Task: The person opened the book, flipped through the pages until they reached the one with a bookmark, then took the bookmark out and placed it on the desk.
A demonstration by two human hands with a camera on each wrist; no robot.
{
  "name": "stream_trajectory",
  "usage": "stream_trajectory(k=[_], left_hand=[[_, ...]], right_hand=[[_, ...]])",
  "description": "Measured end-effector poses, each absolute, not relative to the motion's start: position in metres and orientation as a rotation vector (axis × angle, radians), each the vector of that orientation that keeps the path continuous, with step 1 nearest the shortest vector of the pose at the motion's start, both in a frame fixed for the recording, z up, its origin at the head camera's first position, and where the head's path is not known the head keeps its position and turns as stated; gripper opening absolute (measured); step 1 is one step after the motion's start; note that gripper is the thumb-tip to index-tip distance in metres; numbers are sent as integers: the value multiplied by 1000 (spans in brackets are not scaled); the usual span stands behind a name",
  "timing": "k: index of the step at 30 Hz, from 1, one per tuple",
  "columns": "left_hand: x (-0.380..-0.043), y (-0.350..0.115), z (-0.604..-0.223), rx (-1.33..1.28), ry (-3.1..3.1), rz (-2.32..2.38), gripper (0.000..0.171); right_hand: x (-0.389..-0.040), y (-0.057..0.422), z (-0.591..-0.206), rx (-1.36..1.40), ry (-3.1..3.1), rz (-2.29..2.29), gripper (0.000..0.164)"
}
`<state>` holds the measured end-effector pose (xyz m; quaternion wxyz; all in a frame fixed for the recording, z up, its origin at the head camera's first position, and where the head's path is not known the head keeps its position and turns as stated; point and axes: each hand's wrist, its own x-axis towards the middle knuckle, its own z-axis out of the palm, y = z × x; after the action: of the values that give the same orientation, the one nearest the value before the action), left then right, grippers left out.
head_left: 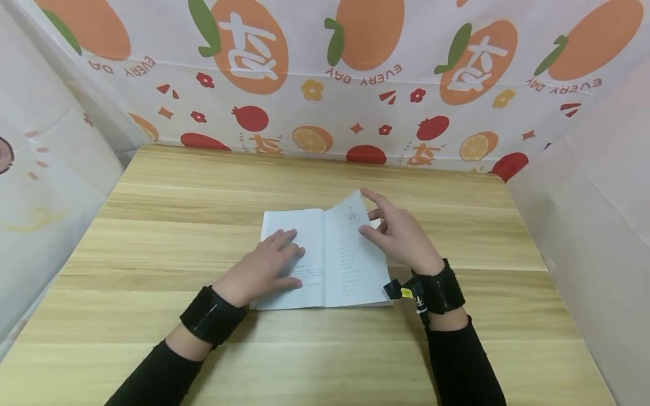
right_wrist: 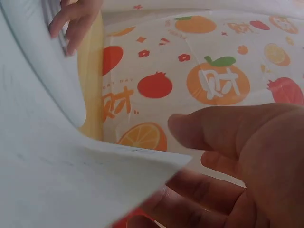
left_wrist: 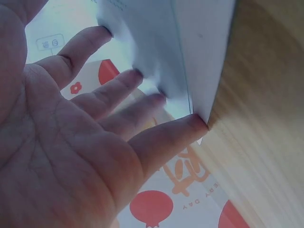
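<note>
An open book (head_left: pixel 307 225) with white printed pages lies on the table. My left hand (head_left: pixel 261 268) rests on its left page with fingers spread; in the left wrist view the fingertips press the paper, one at the page edge. My right hand (head_left: pixel 403 234) is at the right page (head_left: pixel 345 270), whose upper outer corner stands raised. In the right wrist view, fingers of the right hand (right_wrist: pixel 228 175) lie behind the lifted page (right_wrist: pixel 118 175), while the thumb stays apart from the paper in front.
The wooden table (head_left: pixel 167 225) extends around the book on all sides. A white cloth (head_left: pixel 304 107) with fruit prints hangs along the back edge, and pale sheets (head_left: pixel 45 141) hang at the sides. Both wrists wear black straps (head_left: pixel 213 316).
</note>
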<state>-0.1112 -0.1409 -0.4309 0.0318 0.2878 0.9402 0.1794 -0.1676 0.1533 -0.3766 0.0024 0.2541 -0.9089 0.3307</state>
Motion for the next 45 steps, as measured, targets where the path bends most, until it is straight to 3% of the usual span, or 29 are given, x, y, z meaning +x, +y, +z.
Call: stream_trajectory(k=[9, 17, 20, 32, 45], left_hand=[[-112, -142, -430, 881, 2891, 579, 63], [-114, -141, -427, 807, 2872, 602, 109], [-116, -141, -426, 837, 2885, 606, 116], [-115, -142, -428, 977, 2884, 531, 81], [-113, -144, -432, 922, 2894, 441, 56]], right_hand=[[-162, 141, -374, 1055, -2892, 1181, 59], [-158, 131, -384, 1232, -2957, 1015, 46], [-159, 128, -386, 1247, -2952, 999, 44], [-161, 125, -391, 1320, -2886, 980, 41], [-167, 134, -397, 1135, -2915, 843, 41]])
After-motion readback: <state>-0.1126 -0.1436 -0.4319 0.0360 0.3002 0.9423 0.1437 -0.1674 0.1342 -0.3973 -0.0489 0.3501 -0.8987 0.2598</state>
